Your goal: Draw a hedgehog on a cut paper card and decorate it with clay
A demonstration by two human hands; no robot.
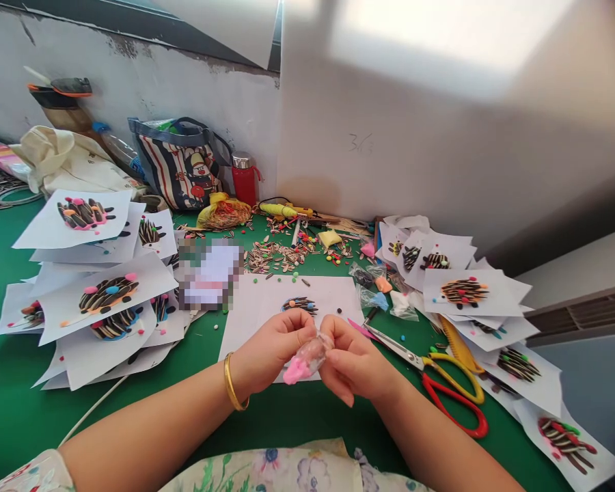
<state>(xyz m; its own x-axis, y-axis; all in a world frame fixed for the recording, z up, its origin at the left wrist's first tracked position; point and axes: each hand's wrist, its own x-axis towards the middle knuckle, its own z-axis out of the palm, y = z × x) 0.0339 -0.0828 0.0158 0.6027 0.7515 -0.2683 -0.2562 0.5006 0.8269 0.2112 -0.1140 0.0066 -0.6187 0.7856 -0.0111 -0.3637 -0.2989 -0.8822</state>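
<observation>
Between my two hands is a small clear plastic bag [313,352] with soft pink clay [298,370] showing at its lower left end. My left hand [279,345], with a gold bangle at the wrist, pinches the bag's upper left side. Thumb and fingers of my right hand [356,359] grip its right edge. Beneath them lies a white sheet [256,307], and on it is a hedgehog-like figure [300,305] of striped seeds with a blue edge, partly hidden by my left hand.
Piles of seed-decorated sheets stand at left [107,294] and right [466,292]. Scissors [425,362] lie open beside my right forearm. Loose sunflower seeds [274,256], small clay bags [382,299] and a blurred phone [210,277] lie behind. A striped bag [177,164] and red flask [243,179] stand by the wall.
</observation>
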